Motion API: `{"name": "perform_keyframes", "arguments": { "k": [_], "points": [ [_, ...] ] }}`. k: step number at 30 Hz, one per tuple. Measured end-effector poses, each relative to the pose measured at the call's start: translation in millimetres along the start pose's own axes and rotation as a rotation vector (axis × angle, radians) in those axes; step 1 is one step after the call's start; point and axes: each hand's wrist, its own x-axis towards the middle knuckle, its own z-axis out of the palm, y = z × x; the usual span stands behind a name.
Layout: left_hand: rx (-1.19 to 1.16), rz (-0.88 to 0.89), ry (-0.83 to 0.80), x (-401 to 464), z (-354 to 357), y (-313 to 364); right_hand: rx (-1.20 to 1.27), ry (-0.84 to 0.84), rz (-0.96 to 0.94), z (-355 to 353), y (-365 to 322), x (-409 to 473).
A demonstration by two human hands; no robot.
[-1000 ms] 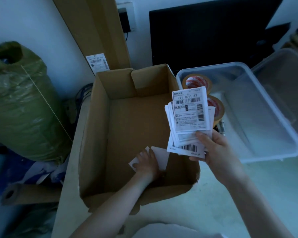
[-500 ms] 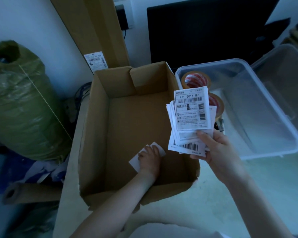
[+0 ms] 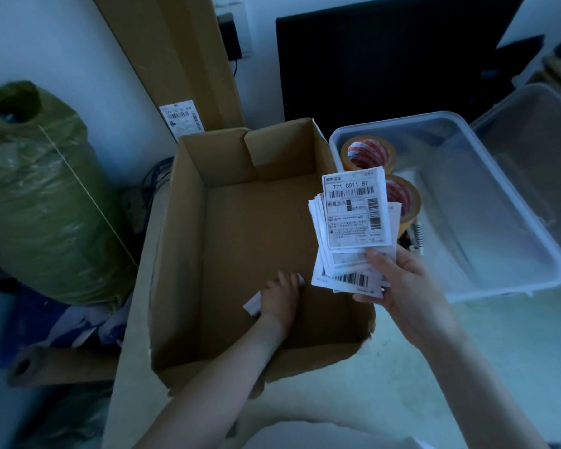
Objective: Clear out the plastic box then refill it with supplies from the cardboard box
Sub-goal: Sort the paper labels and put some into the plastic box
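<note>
Down at centre frame the left hand (image 3: 280, 294) presses a thin, floppy last label (image 3: 252, 305) on the cardboard box (image 3: 188, 254) floor, best pinched by an edge, while the right hand (image 3: 402, 286) grips the label stack (image 3: 353, 228) beside the plastic box (image 3: 486, 202).

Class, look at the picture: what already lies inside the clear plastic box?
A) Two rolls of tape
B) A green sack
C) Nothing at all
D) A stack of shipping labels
A: two rolls of tape lie at the near-left end of the plastic box, partly behind the shipping labels held by the right hand.
</note>
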Motion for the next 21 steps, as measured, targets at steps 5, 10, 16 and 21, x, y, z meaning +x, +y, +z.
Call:
{"name": "perform_keyframes", "arguments": {
  "k": [5,10,16,21],
  "points": [
    [-0.399,-0.145,0.082,9,3,-32,-0.026,0.015,0.004,-1,1,-3],
    [-1.178,-0.477,0.163,1,-1,-58,-0.045,0.013,0.010,1,2,-3],
    [-1.764,-0.628,0.176,-17,-33,-76,-0.096,-0.009,-0.010,9,3,-5],
    [-2.054,-0.473,0.209,-53,-69,-82,-0.182,-0.032,-0.034,17,5,-5]
  ]
}}
